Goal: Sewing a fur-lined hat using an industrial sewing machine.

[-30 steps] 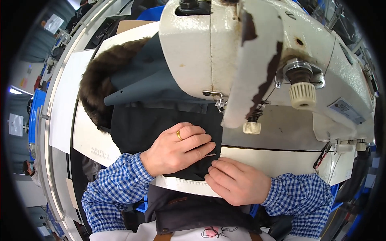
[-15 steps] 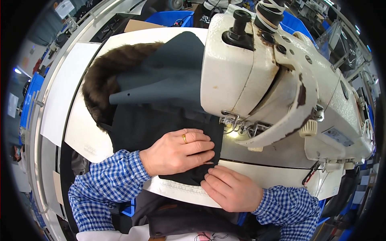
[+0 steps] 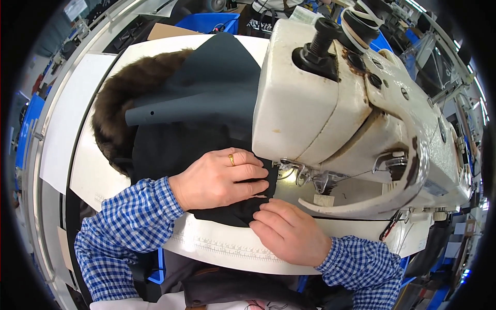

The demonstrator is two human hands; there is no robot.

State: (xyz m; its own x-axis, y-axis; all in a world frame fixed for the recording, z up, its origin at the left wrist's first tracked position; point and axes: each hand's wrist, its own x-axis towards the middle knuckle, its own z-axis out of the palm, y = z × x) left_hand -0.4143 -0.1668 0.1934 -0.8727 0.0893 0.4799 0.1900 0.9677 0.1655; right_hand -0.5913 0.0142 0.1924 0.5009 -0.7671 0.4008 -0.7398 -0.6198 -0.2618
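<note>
Black fabric (image 3: 175,150) lies on the sewing machine's white table, its right edge beside the presser foot and needle area (image 3: 283,168). My left hand (image 3: 219,178), with a gold ring on one finger, rests palm down on this fabric, fingers stretched toward its right edge; its thumb is mostly hidden. At the near right corner, my right hand (image 3: 289,232) has its fingers pressed together on the cloth edge. Farther back spreads a dark blue-grey smooth panel (image 3: 206,77) with a small hole. A strip of brown fur (image 3: 116,98) curves around its left side.
The white sewing machine head (image 3: 305,98) stands close on the right, with a curved guard arm (image 3: 382,204) low in front. A printed ruler scale (image 3: 232,248) runs along the near table edge. Blue bins (image 3: 217,23) stand behind; a small red-black tool (image 3: 391,226) lies at right.
Both hands and the black fabric have shifted away from the near table edge, uncovering more of the ruler scale. The whole view has also shifted slightly, and the machine head appears larger.
</note>
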